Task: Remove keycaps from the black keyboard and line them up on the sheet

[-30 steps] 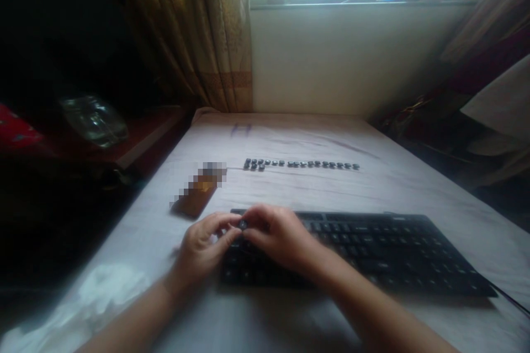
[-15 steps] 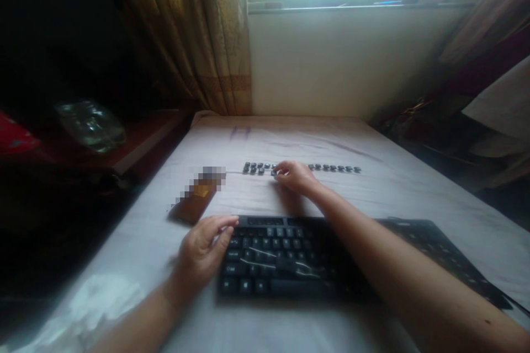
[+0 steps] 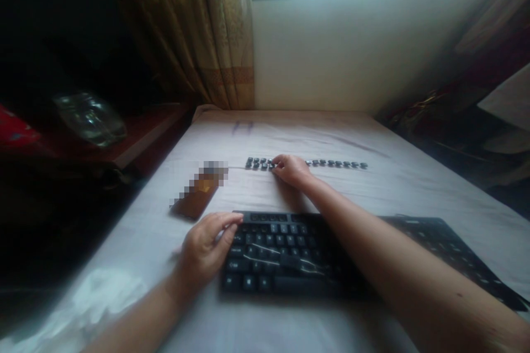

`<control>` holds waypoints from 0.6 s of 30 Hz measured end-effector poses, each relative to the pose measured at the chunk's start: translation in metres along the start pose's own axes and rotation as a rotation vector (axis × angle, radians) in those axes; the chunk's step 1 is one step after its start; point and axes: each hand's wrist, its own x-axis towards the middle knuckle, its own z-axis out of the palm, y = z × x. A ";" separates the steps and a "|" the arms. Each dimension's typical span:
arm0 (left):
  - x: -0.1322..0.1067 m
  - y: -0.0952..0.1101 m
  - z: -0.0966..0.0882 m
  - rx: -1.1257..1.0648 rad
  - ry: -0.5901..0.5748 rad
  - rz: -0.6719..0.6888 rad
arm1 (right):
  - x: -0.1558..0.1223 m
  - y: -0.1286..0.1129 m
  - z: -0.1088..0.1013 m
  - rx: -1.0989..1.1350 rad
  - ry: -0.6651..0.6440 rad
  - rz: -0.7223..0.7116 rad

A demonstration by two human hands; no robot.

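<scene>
Nearest, the left hand point(image 3: 202, 256) lies open on the left end of the black keyboard point(image 3: 285, 253) and holds nothing. Most keys sit in place on it; I cannot tell which spots are bare. Just past its left corner, a flat brown thing point(image 3: 194, 198) lies on the white cloth point(image 3: 414, 187). Farther back, the right hand point(image 3: 292, 170) has its fingertips down at 1 long row of loose key caps point(image 3: 335, 164), near the row's left end. Its fingers are curled; I cannot tell if they pinch a cap. I think a small part is done and many keys are left. A curtain point(image 3: 207, 38) hangs behind.
</scene>
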 end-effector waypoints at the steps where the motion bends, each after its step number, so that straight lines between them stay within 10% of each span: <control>1: 0.000 0.000 0.000 0.000 -0.003 -0.003 | 0.000 0.000 0.000 -0.002 0.000 0.000; 18: 0.000 0.000 0.000 0.001 -0.010 -0.020 | -0.003 0.001 -0.007 0.013 0.006 -0.040</control>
